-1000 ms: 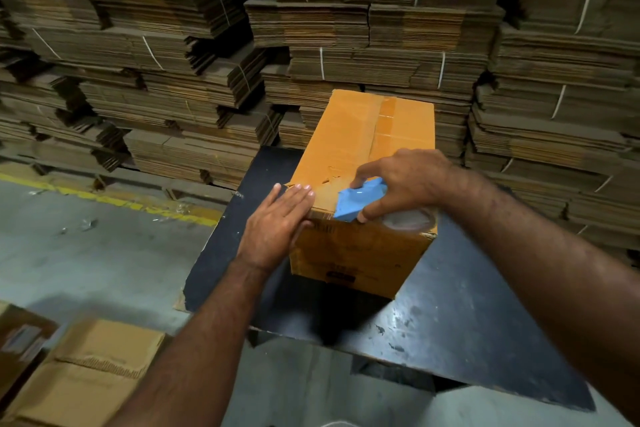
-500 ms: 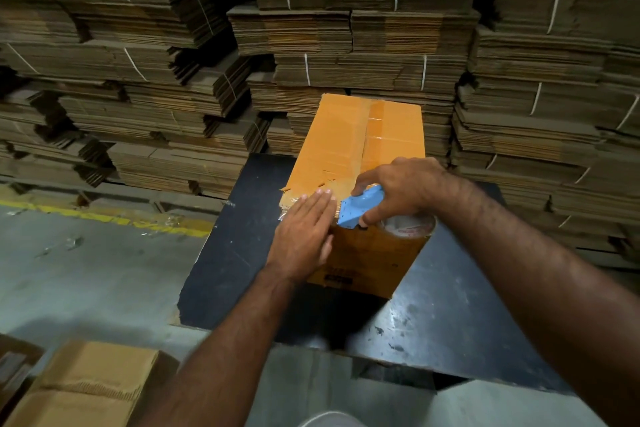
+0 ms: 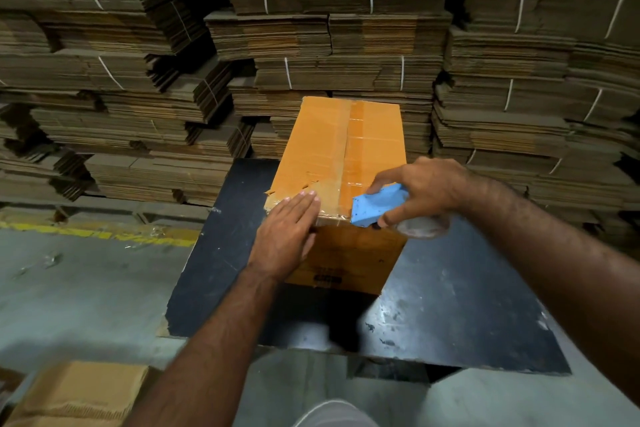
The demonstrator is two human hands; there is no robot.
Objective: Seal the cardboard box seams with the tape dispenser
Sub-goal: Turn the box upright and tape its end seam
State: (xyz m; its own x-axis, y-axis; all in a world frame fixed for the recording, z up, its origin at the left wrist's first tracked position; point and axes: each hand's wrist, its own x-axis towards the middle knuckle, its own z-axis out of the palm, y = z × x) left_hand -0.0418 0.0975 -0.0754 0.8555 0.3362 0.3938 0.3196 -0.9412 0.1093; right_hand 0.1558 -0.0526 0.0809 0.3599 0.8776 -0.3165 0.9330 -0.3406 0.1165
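Observation:
An orange-brown cardboard box (image 3: 325, 146) lies lengthwise on a black table (image 3: 460, 315), with a glossy strip of tape running along its top seam. My left hand (image 3: 289, 236) lies flat with straight fingers on the box's near left top corner, pressing the taped, torn edge. My right hand (image 3: 426, 192) grips a blue tape dispenser (image 3: 375, 204) at the near right top edge of the box. A clear tape roll (image 3: 424, 227) shows just under that hand.
Tall stacks of flattened cardboard (image 3: 346, 38) bundled with white straps wall in the back and both sides. A yellow floor line (image 3: 69, 230) runs at the left. Folded cartons (image 3: 79, 392) lie on the grey floor at the bottom left.
My left hand has slid rightward and further onto the box's near corner. My right hand with the dispenser has pulled slightly right and toward the near edge.

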